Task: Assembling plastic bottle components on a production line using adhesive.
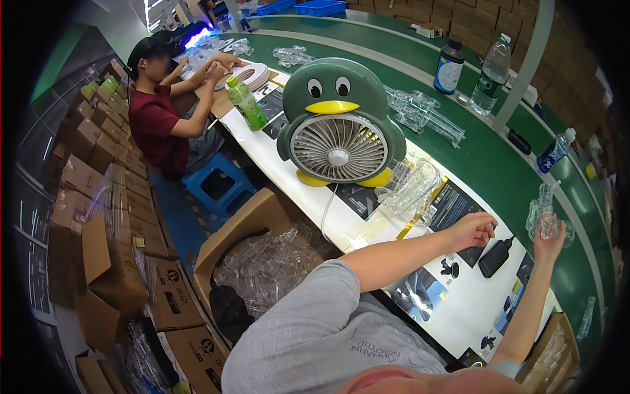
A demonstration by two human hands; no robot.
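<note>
The right hand (548, 240) is raised off the white worktop (453, 308), fingers closed around a clear moulded plastic piece (543, 213) standing roughly upright. The left hand (474, 228) rests curled, apparently empty, just beside a glossy black flat device (494, 257) lying to its right.

Right hand (550, 241) grips clear plastic piece (546, 220) (left hand (474, 230) fisted).
</note>
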